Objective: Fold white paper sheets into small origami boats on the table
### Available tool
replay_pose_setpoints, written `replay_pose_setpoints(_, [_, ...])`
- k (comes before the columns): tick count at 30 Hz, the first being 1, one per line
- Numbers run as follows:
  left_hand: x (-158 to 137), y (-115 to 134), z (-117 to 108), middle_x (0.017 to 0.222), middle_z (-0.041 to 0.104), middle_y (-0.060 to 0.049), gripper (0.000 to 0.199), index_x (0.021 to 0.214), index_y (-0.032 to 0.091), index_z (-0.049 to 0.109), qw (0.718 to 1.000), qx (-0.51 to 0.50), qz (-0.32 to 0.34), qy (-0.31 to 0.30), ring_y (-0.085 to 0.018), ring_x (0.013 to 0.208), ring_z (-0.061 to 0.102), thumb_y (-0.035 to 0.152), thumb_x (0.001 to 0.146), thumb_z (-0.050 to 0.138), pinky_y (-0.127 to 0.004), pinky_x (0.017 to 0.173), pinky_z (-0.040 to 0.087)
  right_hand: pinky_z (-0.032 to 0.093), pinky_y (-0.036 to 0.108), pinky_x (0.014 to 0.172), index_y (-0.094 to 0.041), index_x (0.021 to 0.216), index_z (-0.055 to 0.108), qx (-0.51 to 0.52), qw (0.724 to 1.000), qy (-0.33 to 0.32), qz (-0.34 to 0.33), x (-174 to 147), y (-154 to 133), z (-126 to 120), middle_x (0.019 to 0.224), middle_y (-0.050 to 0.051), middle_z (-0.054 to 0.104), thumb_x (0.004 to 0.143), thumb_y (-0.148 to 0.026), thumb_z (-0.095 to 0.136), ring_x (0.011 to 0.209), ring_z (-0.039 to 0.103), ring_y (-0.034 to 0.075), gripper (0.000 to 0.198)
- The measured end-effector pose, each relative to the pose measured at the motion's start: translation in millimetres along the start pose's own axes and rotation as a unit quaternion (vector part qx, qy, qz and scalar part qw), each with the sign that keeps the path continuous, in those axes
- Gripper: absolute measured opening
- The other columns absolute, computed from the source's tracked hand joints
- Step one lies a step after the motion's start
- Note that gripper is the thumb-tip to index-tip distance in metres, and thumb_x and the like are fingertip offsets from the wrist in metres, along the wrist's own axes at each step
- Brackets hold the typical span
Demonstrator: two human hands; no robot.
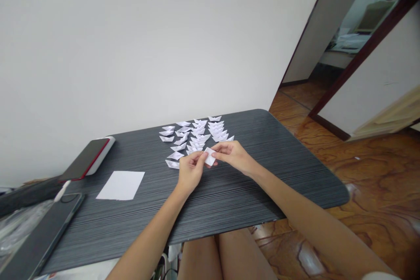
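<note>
Between my two hands is a small folded piece of white paper [210, 156], shaped like a diamond. My left hand [193, 167] pinches its left side, thumb on top. On the right side, my right hand [232, 155] grips it with thumb and fingers. Just beyond my hands, several small white paper boats [198, 132] lie in rough columns on the dark table. A flat white sheet of paper [120, 185] rests to the left of my left hand, touched by neither hand.
The dark, grooved table [262, 153] has rounded corners and meets a white wall [164, 43]. At its left lie a dark tablet-like device [49, 236] with a white pen [62, 190] and a red-edged device [87, 157]. Wooden flooring [370, 183] shows at right.
</note>
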State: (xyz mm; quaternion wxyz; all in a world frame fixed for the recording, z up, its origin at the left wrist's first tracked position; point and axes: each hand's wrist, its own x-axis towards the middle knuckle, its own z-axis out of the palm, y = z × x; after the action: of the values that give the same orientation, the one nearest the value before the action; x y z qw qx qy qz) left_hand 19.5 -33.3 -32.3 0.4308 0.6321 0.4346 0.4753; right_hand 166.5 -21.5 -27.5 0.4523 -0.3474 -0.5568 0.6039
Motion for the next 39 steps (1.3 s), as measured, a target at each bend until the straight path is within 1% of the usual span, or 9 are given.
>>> replay_pose_setpoints(5, [-0.4, -0.5, 0.4, 0.060, 0.066, -0.003, 0.023, 0.075, 0.011, 0.066, 1.000, 0.013, 0.015, 0.015, -0.013, 0.052, 0.058, 0.028, 0.076, 0.051, -0.022, 0.053, 0.046, 0.041, 0.022, 0.054, -0.011, 0.063, 0.060, 0.009, 0.999, 0.044, 0.017, 0.3, 1.7, 0.1, 0.052, -0.001, 0.059, 0.060, -0.022, 0.065, 0.050, 0.053, 0.008, 0.013])
replay_pose_setpoints(9, [0.5, 0.3, 0.0, 0.059, 0.066, -0.003, 0.022, 0.072, 0.012, 0.065, 1.000, 0.004, 0.010, 0.018, -0.013, 0.051, 0.058, 0.029, 0.075, 0.051, -0.023, 0.053, 0.046, 0.039, 0.022, 0.053, -0.011, 0.063, 0.061, -0.005, 0.999, 0.042, 0.013, 0.5, 0.0, -2.4, 0.053, 0.001, 0.060, 0.061, -0.024, 0.064, 0.051, 0.053, 0.009, 0.014])
replay_pose_setpoints(14, [2.0, 1.0, 0.1, 0.060, 0.066, -0.003, 0.024, 0.071, 0.012, 0.065, 1.000, -0.025, -0.005, 0.007, -0.014, 0.051, 0.058, 0.031, 0.075, 0.050, -0.025, 0.052, 0.047, 0.034, 0.021, 0.048, -0.011, 0.062, 0.061, -0.045, 0.997, 0.055, 0.017, 2.4, -1.3, -6.7, 0.055, 0.001, 0.059, 0.063, -0.026, 0.062, 0.047, 0.046, 0.007, 0.014])
replay_pose_setpoints(17, [1.9, 1.0, 0.3, 0.060, 0.066, -0.003, 0.025, 0.072, 0.012, 0.064, 0.999, -0.032, -0.012, 0.012, -0.014, 0.050, 0.058, 0.031, 0.075, 0.050, -0.024, 0.050, 0.047, 0.032, 0.020, 0.045, -0.011, 0.064, 0.062, -0.063, 0.997, 0.053, 0.013, 3.8, 0.3, -7.5, 0.054, 0.000, 0.056, 0.068, -0.029, 0.057, 0.045, 0.041, 0.006, 0.019])
replay_pose_setpoints(20, [1.1, -0.4, 1.0, 0.058, 0.065, -0.003, 0.024, 0.074, 0.012, 0.064, 0.999, -0.029, -0.010, 0.014, -0.013, 0.049, 0.057, 0.031, 0.075, 0.050, -0.023, 0.049, 0.046, 0.036, 0.020, 0.049, -0.012, 0.071, 0.061, -0.058, 0.998, 0.025, -0.005, 3.5, 1.5, -4.9, 0.058, 0.000, 0.057, 0.070, -0.032, 0.056, 0.050, 0.046, 0.007, 0.021])
replay_pose_setpoints(23, [-0.1, -3.7, 1.8, 0.059, 0.066, -0.003, 0.025, 0.078, 0.012, 0.064, 1.000, -0.008, -0.005, 0.001, -0.012, 0.048, 0.056, 0.033, 0.075, 0.051, -0.022, 0.048, 0.044, 0.040, 0.023, 0.054, -0.012, 0.072, 0.059, -0.044, 0.999, 0.000, -0.010, 2.1, 2.2, -0.2, 0.060, 0.000, 0.059, 0.063, -0.031, 0.064, 0.053, 0.052, 0.009, 0.022])
replay_pose_setpoints(27, [-1.5, -6.2, 1.3, 0.057, 0.065, -0.003, 0.027, 0.077, 0.012, 0.063, 0.997, 0.076, -0.001, -0.010, -0.011, 0.044, 0.054, 0.035, 0.076, 0.049, -0.020, 0.044, 0.041, 0.039, 0.024, 0.053, -0.011, 0.061, 0.056, -0.055, 0.998, 0.031, 0.009, 1.6, 4.8, 1.4, 0.053, -0.001, 0.057, 0.057, -0.031, 0.068, 0.050, 0.053, 0.010, 0.023])
replay_pose_setpoints(31, [-1.6, -5.3, -0.2, 0.053, 0.064, -0.003, 0.027, 0.070, 0.013, 0.062, 0.990, 0.141, 0.005, -0.021, -0.012, 0.047, 0.057, 0.036, 0.077, 0.047, -0.020, 0.046, 0.041, 0.037, 0.022, 0.052, -0.011, 0.058, 0.057, -0.076, 0.996, 0.041, 0.036, 2.5, 7.7, -1.8, 0.053, -0.001, 0.057, 0.056, -0.030, 0.068, 0.050, 0.050, 0.009, 0.022])
replay_pose_setpoints(39, [0.8, -3.5, -1.9, 0.051, 0.063, -0.003, 0.026, 0.070, 0.013, 0.056, 0.994, 0.028, -0.033, -0.099, -0.011, 0.045, 0.057, 0.036, 0.077, 0.047, -0.018, 0.043, 0.039, 0.040, 0.024, 0.054, -0.012, 0.061, 0.056, -0.091, 0.995, -0.022, 0.023, 0.6, 5.2, -1.6, 0.052, 0.001, 0.058, 0.068, -0.024, 0.057, 0.052, 0.053, 0.011, 0.013])
